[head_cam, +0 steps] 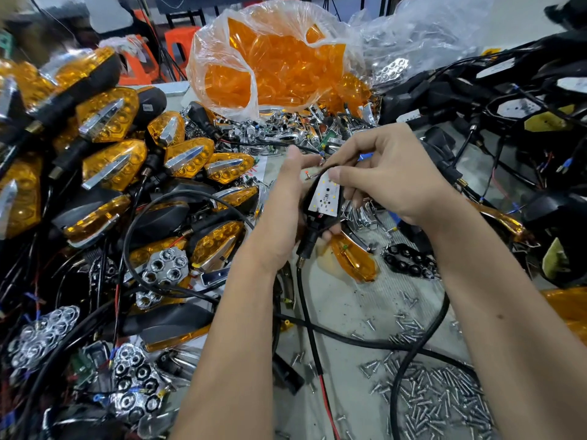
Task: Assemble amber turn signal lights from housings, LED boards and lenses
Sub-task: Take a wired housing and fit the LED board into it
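Note:
My left hand grips a black housing from the left, its stem and black cable hanging down. A white LED board with small yellow LEDs lies in the housing's open face. My right hand pinches the top of the board with thumb and fingers, and thin wires run under them. An amber lens lies on the table just below the housing.
Finished amber lights are piled at the left. A plastic bag of amber lenses stands at the back. Chrome reflectors lie lower left, loose screws lower right, wired black housings at the right.

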Demonstrator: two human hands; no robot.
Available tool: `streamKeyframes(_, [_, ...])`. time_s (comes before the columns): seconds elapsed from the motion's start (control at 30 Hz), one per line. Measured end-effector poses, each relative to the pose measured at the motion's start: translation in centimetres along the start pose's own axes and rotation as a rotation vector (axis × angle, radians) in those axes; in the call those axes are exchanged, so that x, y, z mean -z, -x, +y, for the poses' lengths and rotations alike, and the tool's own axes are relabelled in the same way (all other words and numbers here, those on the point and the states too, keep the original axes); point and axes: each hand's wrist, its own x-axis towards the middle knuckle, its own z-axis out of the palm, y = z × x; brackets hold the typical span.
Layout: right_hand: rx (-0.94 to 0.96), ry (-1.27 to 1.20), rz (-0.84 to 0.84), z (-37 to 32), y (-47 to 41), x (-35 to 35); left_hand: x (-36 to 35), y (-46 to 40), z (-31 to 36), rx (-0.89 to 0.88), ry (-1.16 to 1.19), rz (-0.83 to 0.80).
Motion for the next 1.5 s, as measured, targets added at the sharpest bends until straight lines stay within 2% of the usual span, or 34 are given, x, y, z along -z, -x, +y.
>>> streamKeyframes(0.2, [-0.012,0.026,-0.006,-0.1,0.0,0.7,1.8,-0.2,0.2,0.035,-0.16,0.214])
streamKeyframes(0.33, [0.003,0.066,0.001,-0.5,0.1,0.8,2.2,-0.4,0.1,-0.004,-0.134,0.271])
streamKeyframes(0.47, [0.008,0.097,-0.002,-0.8,0.1,0.8,2.1,-0.4,0.1,0.018,-0.206,0.229])
streamKeyframes(0.57, [0.014,0.134,-0.013,-1.0,0.1,0.7,1.2,-0.4,0.3,0.027,-0.292,0.121])
streamKeyframes(0.7, [0.03,0.167,-0.06,-1.3,0.1,0.5,-0.4,-0.2,0.2,0.026,-0.223,-0.038])
streamKeyframes(1.03, [-0.05,0.131,-0.016,-0.9,-0.4,0.1,-0.8,-0.3,0.1,-0.028,-0.348,-0.027])
streamKeyframes(1.27, [-0.085,0.037,0.022,-0.6,-0.5,-0.9,-0.5,-0.9,-0.1,-0.04,-0.354,0.071])
streamKeyframes(1.33, [-0.086,0.008,0.063,-0.6,-0.7,-1.4,0.2,-1.1,0.0,-0.018,-0.337,0.15])
streamKeyframes(1.43, [-0.088,0.09,0.203,-0.2,-1.7,-1.9,1.8,-1.2,0.2,-0.006,-0.295,0.318])
streamKeyframes(1.5, [-0.118,0.174,0.193,0.0,-3.0,-2.5,3.0,-1.3,0.6,-0.008,-0.255,0.433])
